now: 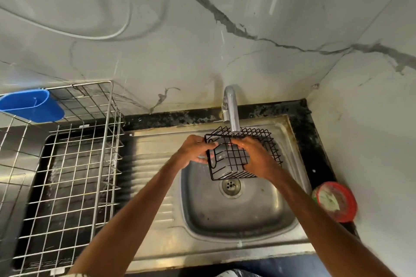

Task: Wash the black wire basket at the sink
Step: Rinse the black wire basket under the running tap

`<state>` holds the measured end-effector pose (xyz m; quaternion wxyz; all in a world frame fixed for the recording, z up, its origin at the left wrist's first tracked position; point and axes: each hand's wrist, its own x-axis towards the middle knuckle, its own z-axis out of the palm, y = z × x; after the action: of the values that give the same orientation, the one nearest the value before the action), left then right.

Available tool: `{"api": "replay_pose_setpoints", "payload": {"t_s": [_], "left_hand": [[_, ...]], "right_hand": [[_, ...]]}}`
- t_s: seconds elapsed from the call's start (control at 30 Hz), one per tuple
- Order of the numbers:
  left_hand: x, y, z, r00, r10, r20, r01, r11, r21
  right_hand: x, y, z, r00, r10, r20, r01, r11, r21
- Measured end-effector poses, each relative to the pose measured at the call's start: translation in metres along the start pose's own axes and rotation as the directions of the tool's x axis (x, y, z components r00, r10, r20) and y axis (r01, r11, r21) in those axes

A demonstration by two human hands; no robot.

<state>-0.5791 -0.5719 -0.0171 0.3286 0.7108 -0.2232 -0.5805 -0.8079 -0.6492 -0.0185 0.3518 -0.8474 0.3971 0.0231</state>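
The black wire basket (231, 164) hangs tilted above the steel sink bowl (265, 216), right under the chrome tap spout (233, 110). My left hand (194, 148) grips the basket's left rim. My right hand (258, 157) is wet and clasps the basket's front right side, with the fingers reaching over the rim into it. The drain (231, 185) shows just below the basket. Whether water runs from the tap is hard to tell.
A steel wire dish rack (74, 164) stands left of the sink on the drainboard, with a blue plastic holder (31, 104) hooked on its back left. A red-rimmed round tub (335, 201) sits on the dark counter at the right. Marble walls close in behind and to the right.
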Motion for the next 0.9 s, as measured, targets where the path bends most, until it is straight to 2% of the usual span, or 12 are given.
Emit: {"api": "replay_pose_setpoints", "payload": {"t_s": [0.17, 0.3, 0.4, 0.47, 0.53, 0.63, 0.73, 0.83, 0.9], "left_hand": [[0.004, -0.011, 0.019, 0.973, -0.232, -0.004, 0.232, 0.971, 0.051], [0.005, -0.017, 0.024, 0.948, -0.316, 0.043, 0.305, 0.938, 0.166], [0.006, -0.019, 0.021, 0.951, -0.309, 0.020, 0.299, 0.933, 0.201], [0.004, -0.017, 0.019, 0.957, -0.292, 0.005, 0.284, 0.936, 0.209], [0.004, -0.013, 0.015, 0.963, -0.269, -0.018, 0.267, 0.940, 0.212], [0.001, -0.004, 0.014, 0.972, -0.232, -0.032, 0.233, 0.949, 0.211], [0.002, 0.004, 0.020, 0.976, -0.217, -0.010, 0.213, 0.950, 0.229], [0.001, 0.010, 0.030, 0.989, -0.147, 0.000, 0.143, 0.963, 0.230], [-0.002, 0.011, 0.032, 0.994, -0.104, -0.014, 0.104, 0.960, 0.261]], "right_hand": [[-0.004, -0.009, 0.012, 1.000, -0.001, -0.019, 0.000, 0.999, -0.049], [-0.009, -0.021, 0.018, 0.999, -0.032, -0.025, 0.028, 0.989, -0.147], [-0.012, -0.023, 0.020, 0.997, -0.077, 0.013, 0.078, 0.979, -0.189], [-0.016, -0.019, 0.015, 0.991, -0.100, 0.089, 0.106, 0.992, -0.068], [-0.020, -0.013, 0.006, 0.993, -0.080, 0.089, 0.073, 0.994, 0.078], [-0.019, -0.013, -0.002, 0.998, -0.032, -0.061, 0.030, 0.999, -0.025], [-0.010, -0.034, 0.016, 0.999, -0.041, -0.007, 0.040, 0.994, -0.100], [-0.003, -0.059, 0.047, 0.983, -0.184, -0.008, 0.178, 0.961, -0.212], [-0.002, -0.061, 0.048, 0.974, -0.225, 0.018, 0.223, 0.952, -0.207]]}}
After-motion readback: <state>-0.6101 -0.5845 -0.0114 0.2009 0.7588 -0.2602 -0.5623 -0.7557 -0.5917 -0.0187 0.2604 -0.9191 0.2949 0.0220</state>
